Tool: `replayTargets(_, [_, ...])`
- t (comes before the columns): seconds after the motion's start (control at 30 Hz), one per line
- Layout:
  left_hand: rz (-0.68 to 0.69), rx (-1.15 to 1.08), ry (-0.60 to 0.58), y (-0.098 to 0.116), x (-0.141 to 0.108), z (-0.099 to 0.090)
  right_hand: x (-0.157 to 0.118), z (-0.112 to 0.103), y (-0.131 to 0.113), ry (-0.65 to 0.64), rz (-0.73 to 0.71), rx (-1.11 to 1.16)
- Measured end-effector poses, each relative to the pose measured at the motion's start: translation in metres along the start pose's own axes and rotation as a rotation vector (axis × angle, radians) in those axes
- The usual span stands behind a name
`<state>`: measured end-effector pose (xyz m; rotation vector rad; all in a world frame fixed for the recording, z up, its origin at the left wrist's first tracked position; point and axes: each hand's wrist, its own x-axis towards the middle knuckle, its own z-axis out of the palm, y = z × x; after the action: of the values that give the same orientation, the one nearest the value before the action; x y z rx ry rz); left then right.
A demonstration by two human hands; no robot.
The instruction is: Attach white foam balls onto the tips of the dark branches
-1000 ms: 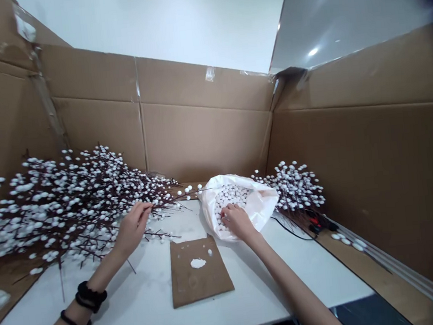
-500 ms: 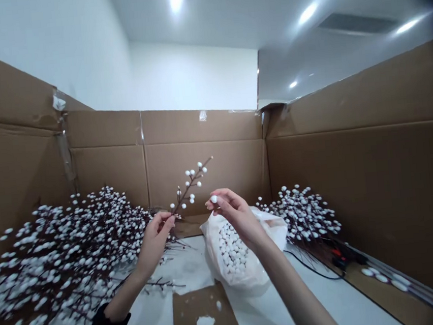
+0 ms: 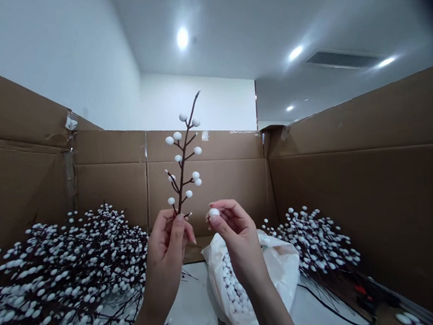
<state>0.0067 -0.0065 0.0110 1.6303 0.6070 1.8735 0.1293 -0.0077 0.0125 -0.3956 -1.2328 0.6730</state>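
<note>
Upright in front of me, a brown artificial berry branch carries several white berries on short side twigs; some twig ends are bare. My left hand pinches its lower stem between thumb and fingers. Just to the right, my right hand holds one loose white berry between thumb and fingertips, apart from the branch. Below that hand, an open white plastic bag contains many loose white berries, partly hidden by my forearm.
A large heap of white-berried branches lies at left, a smaller bunch at right. Cardboard walls enclose the white table. A black cable and a red-and-black object lie at right.
The branch has come nearer to me and turned more upright in my left hand. My right hand, still with its berry, is now closer to the branch. The view has tilted up.
</note>
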Motion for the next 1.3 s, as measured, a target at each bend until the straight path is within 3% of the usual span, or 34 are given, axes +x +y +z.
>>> replayTargets(0.27, [0.076, 0.045, -0.043, 0.010, -0.015, 0.000, -0.009, 0.004, -0.004, -0.065, -0.032, 0.016])
replayTargets(0.5, [0.104, 0.115, 0.002, 0.006, -0.016, 0.001, -0.007, 0.008, -0.002, -0.034, 0.099, 0.161])
replayTargets(0.93, [0.155, 0.130, -0.026, 0.008, -0.016, 0.001, -0.011, 0.021, -0.003, -0.192, 0.049, 0.359])
replayTargets(1.3, [0.168, 0.232, -0.060, 0.004, -0.017, -0.003, -0.011, 0.018, 0.002, -0.204, 0.049, 0.362])
